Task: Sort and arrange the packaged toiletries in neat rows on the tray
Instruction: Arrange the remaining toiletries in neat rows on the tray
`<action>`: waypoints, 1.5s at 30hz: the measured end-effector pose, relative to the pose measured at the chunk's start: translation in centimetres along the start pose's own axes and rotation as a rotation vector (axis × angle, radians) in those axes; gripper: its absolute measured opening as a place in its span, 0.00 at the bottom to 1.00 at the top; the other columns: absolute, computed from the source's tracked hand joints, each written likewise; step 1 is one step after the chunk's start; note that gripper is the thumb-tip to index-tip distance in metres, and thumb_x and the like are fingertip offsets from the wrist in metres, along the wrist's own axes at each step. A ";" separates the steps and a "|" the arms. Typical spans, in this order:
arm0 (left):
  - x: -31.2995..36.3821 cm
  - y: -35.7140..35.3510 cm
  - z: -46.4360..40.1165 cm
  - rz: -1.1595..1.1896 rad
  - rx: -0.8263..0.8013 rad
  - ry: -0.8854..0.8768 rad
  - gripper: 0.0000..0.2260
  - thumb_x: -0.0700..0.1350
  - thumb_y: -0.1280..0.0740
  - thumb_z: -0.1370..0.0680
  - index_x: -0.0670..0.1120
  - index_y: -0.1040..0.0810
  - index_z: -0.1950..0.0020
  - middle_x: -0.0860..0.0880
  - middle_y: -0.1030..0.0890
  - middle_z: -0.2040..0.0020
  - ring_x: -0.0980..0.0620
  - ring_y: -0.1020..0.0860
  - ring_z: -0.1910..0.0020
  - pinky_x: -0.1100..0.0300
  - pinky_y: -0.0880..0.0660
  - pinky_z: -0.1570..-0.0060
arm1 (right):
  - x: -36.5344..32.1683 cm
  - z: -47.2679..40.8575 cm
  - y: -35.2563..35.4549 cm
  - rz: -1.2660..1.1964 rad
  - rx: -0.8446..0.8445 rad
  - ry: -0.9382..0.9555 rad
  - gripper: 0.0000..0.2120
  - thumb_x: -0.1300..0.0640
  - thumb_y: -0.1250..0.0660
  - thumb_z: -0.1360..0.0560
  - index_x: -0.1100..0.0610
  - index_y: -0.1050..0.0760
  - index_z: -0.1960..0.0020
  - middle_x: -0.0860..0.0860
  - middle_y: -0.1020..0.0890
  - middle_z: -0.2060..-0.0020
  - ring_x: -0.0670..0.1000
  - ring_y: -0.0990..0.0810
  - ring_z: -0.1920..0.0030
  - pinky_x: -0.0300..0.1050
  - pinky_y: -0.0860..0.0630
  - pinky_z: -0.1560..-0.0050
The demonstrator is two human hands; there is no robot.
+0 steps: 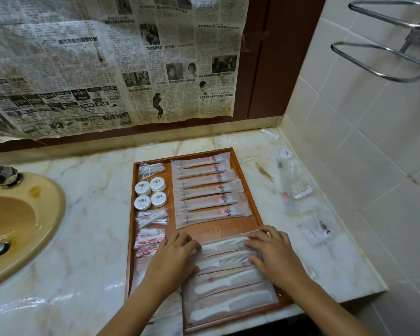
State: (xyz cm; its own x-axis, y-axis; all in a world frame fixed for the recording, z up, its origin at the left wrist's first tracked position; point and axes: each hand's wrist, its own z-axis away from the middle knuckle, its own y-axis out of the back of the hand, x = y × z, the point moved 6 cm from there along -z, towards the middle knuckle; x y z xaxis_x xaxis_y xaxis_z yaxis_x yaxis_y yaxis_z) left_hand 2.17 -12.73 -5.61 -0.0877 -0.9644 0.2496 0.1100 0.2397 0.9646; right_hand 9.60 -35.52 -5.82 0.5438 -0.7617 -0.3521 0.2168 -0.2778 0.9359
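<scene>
The combs (224, 260) lie in clear sleeves at the tray's (247, 170) near end, light, flat and likely slippery, best nudged by their ends. The left hand (174, 254) and right hand (272, 253) rest on the upper combs, fingers lightly bent, pressing and gripping nothing. Sachets (205, 187) fill the far rows; loose packets (286, 190) wait on the surface (90, 214), clear of the hands.

Both forearms are reaching forward; left hand (177, 253) and right hand (269, 251) are lying palm-down, fingers extended, near each other.
</scene>
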 end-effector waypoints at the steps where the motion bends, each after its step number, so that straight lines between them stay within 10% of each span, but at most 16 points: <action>1: 0.0 0.2 0.0 0.015 0.001 0.003 0.19 0.56 0.27 0.29 0.57 0.24 0.39 0.55 0.25 0.41 0.53 0.27 0.42 0.59 0.28 0.45 | 0.0 -0.1 0.1 -0.021 -0.001 -0.002 0.18 0.48 0.32 0.25 0.45 0.24 0.35 0.38 0.26 0.37 0.45 0.37 0.31 0.40 0.48 0.36; 14: 6.5 5.0 -11.2 0.262 0.060 0.001 0.10 0.48 0.34 0.21 0.57 0.22 0.41 0.58 0.23 0.42 0.58 0.27 0.41 0.60 0.28 0.42 | 8.3 -2.0 7.1 -0.229 0.358 -0.429 0.11 0.54 0.27 0.27 0.48 0.18 0.44 0.46 0.17 0.47 0.52 0.25 0.41 0.47 0.35 0.46; 26: 13.5 -0.7 -26.2 0.781 -0.087 0.369 0.14 0.47 0.32 0.24 0.42 0.23 0.41 0.44 0.16 0.54 0.46 0.17 0.55 0.53 0.20 0.53 | 13.0 -3.5 6.6 -0.188 0.269 -0.674 0.19 0.44 0.34 0.24 0.50 0.23 0.36 0.46 0.17 0.48 0.50 0.24 0.44 0.46 0.27 0.44; 35: 14.7 -3.2 -29.7 0.782 -0.192 0.396 0.11 0.44 0.35 0.28 0.47 0.34 0.69 0.44 0.28 0.68 0.46 0.27 0.69 0.56 0.30 0.68 | 13.3 -4.5 5.6 -0.073 0.212 -0.716 0.19 0.41 0.35 0.24 0.50 0.25 0.38 0.47 0.20 0.46 0.51 0.26 0.43 0.46 0.30 0.43; 45: 13.6 -2.2 -29.8 0.946 -0.139 0.449 0.13 0.52 0.40 0.18 0.42 0.25 0.47 0.45 0.19 0.57 0.48 0.21 0.64 0.59 0.28 0.67 | 14.0 -5.2 6.4 -0.194 0.263 -0.668 0.12 0.52 0.32 0.25 0.48 0.23 0.42 0.45 0.20 0.49 0.50 0.28 0.42 0.43 0.32 0.43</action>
State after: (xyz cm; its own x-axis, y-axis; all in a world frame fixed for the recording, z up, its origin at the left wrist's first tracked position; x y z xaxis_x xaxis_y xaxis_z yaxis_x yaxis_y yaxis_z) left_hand 30.29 -29.70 -6.91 0.4647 -0.3508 0.8130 0.0570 0.9281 0.3679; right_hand 22.77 -44.92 -4.78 -0.1117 -0.8548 -0.5068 0.0116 -0.5111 0.8595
